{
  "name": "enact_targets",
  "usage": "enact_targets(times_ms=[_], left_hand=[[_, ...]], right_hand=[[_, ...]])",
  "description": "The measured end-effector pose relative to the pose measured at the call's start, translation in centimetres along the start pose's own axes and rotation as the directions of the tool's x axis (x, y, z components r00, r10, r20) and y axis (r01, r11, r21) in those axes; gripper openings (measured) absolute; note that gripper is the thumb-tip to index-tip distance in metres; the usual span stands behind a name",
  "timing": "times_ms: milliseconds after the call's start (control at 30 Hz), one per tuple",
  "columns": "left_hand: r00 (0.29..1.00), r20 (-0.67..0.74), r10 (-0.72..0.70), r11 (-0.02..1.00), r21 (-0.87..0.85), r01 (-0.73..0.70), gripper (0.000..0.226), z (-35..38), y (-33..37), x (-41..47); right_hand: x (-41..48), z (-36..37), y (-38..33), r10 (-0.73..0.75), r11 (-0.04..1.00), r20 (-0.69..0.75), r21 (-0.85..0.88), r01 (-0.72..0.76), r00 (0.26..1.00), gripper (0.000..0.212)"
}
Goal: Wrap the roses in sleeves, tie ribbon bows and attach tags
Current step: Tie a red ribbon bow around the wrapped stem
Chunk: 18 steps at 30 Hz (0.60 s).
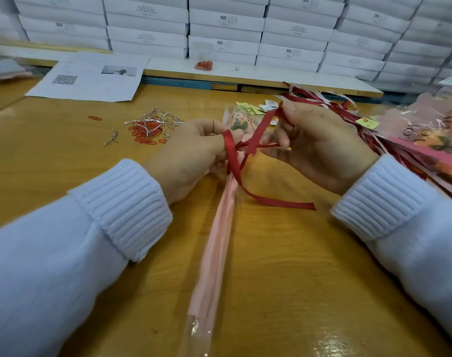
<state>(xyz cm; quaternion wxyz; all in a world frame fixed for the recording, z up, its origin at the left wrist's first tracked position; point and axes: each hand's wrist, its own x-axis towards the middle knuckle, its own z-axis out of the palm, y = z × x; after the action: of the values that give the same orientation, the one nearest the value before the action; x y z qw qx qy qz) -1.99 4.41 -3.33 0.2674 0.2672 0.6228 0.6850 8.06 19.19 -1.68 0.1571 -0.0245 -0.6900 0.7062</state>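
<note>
At the table (297, 253), left hand (191, 153) and right hand (315, 145) are pinching ribbon (235, 161) round the sleeve (217, 240).
Pulling both ends evenly is likely helping.

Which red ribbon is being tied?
The ribbon wrapped round the pink sleeve, held by the left hand and right hand; the spare ribbons lie piled to the right.
</note>
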Motion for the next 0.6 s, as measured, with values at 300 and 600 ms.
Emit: enact_targets(times_ms=[300, 600], left_hand=[[0.975, 0.213, 0.065, 0.901, 0.407, -0.149, 0.024, 0.09, -0.08, -0.53], [0.952, 0.295, 0.081, 0.846, 0.485, -0.222, 0.012, -0.39, -0.54, -0.24]], right_hand=[[0.22, -0.28, 0.0, -0.034, 0.991, -0.009, 0.131, 0.034, 0.999, 0.028], [0.13, -0.12, -0.38, 0.015, 0.984, -0.066, 0.179, -0.003, 0.998, 0.028]])
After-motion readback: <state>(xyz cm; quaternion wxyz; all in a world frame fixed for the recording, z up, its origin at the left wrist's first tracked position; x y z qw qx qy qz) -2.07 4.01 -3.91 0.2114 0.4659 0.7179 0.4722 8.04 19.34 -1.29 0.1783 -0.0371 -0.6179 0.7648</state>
